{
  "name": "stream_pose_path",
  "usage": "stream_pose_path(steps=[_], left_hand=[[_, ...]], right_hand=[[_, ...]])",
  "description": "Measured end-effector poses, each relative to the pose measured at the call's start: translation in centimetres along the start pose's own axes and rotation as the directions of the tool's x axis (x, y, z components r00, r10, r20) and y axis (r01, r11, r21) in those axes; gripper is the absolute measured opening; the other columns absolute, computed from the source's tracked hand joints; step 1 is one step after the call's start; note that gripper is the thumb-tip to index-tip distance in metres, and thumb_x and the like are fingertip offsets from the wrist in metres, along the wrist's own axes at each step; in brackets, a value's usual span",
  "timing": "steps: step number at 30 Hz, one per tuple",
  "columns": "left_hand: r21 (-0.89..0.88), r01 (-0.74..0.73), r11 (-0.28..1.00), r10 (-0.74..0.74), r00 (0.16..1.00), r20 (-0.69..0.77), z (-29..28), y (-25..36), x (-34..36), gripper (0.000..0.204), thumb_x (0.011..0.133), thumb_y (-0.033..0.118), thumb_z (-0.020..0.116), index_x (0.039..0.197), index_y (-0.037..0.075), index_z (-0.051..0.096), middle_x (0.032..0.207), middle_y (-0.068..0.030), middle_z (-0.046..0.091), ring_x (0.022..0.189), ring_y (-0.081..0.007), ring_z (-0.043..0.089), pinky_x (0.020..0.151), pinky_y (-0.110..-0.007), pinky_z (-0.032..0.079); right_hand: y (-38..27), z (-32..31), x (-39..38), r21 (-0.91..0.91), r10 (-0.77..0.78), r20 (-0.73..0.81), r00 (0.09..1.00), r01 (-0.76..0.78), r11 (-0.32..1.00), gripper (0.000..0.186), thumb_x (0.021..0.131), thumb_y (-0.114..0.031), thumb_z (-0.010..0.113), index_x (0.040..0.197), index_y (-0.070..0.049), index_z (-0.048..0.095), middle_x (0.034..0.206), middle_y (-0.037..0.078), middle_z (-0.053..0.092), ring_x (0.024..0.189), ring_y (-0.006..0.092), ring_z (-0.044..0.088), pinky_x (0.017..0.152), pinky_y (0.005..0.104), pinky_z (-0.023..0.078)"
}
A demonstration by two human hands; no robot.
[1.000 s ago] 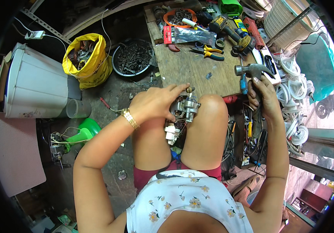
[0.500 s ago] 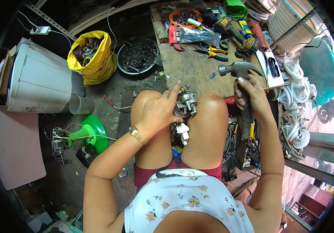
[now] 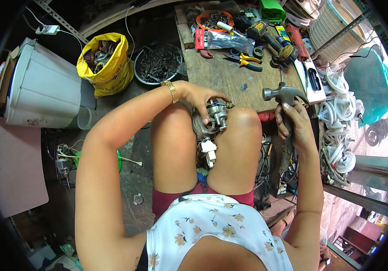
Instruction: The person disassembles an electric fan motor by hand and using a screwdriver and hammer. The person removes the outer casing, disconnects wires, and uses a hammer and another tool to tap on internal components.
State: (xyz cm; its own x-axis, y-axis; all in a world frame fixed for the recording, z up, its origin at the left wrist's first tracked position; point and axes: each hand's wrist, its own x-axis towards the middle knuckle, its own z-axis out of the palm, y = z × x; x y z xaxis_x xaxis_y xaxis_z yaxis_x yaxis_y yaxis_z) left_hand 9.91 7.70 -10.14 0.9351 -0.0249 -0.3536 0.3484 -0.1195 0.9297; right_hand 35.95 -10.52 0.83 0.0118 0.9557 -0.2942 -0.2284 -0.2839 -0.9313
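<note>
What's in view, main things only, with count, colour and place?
Hammer: one, grey, right of centre.
Metal assembly: one, silver, centre.
Plastic piece: one, white, below the metal assembly.
Workbench: one, brown, upper centre.
Power drill: one, yellow and black, on workbench.
Pliers: one pair, yellow and blue, on workbench.
Bowl: one, orange, workbench's far end.
Bag: one, yellow, upper left.
Basin: one, dark, right of bag.
Bin: one, greyish white, far left.
Plastic parts: several, white, right of workbench.
Left hand: one, bare, gripping metal assembly.
Right hand: one, bare, gripping hammer.
</note>
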Motion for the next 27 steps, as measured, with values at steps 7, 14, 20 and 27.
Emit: stream_pose_path(steps=[7, 14, 20, 27], left_hand=[[-0.021, -0.008, 1.0, 0.01, 0.998, 0.059, -0.7, -0.4, 0.8, 0.114, 0.055, 0.02, 0.093, 0.149, 0.003, 0.03, 0.142, -0.0149, 0.047, 0.129, -0.0234, 0.044, 0.111, -0.035, 0.033], [0.075, -0.008, 0.997, 0.005, 0.999, 0.034, -0.4, 0.5, 1.0, 0.11, 0.052, 0.022, 0.094, 0.145, 0.005, 0.037, 0.141, -0.0146, 0.048, 0.128, -0.0234, 0.046, 0.109, -0.035, 0.036], [0.276, -0.028, 0.961, 0.041, 0.998, -0.041, 0.9, 2.6, -0.8, 0.105, 0.051, 0.026, 0.093, 0.141, 0.01, 0.042, 0.134, -0.0146, 0.055, 0.121, -0.0288, 0.054, 0.104, -0.037, 0.042], [0.578, 0.066, 0.813, 0.065, 0.977, -0.203, 2.1, 5.0, -2.4, 0.1, 0.049, 0.035, 0.09, 0.137, 0.015, 0.046, 0.116, -0.0199, 0.065, 0.105, -0.0349, 0.063, 0.089, -0.04, 0.049]], right_hand=[[0.4, -0.2, -0.8, 0.003, 0.005, -0.008, 1.0, -0.005, 1.0, 0.022, 0.097, -0.023, 0.055, 0.103, -0.003, 0.047, 0.071, 0.005, 0.056, 0.042, 0.0078, 0.045, 0.037, 0.0222, 0.038], [0.3, 0.1, -1.3, -0.07, 0.035, -0.011, 0.999, -0.036, 0.997, 0.022, 0.095, -0.024, 0.058, 0.094, -0.004, 0.049, 0.07, 0.005, 0.057, 0.042, 0.0081, 0.045, 0.037, 0.0228, 0.037], [0.0, -0.4, -1.7, -0.096, 0.009, -0.055, 0.998, -0.014, 0.995, 0.023, 0.095, -0.025, 0.058, 0.098, -0.004, 0.05, 0.071, 0.004, 0.056, 0.042, 0.0082, 0.045, 0.037, 0.0229, 0.038], [0.8, -0.7, -1.3, -0.085, 0.017, -0.03, 0.999, -0.019, 0.996, 0.024, 0.096, -0.025, 0.057, 0.103, -0.003, 0.051, 0.071, 0.004, 0.055, 0.043, 0.0081, 0.045, 0.038, 0.0228, 0.038]])
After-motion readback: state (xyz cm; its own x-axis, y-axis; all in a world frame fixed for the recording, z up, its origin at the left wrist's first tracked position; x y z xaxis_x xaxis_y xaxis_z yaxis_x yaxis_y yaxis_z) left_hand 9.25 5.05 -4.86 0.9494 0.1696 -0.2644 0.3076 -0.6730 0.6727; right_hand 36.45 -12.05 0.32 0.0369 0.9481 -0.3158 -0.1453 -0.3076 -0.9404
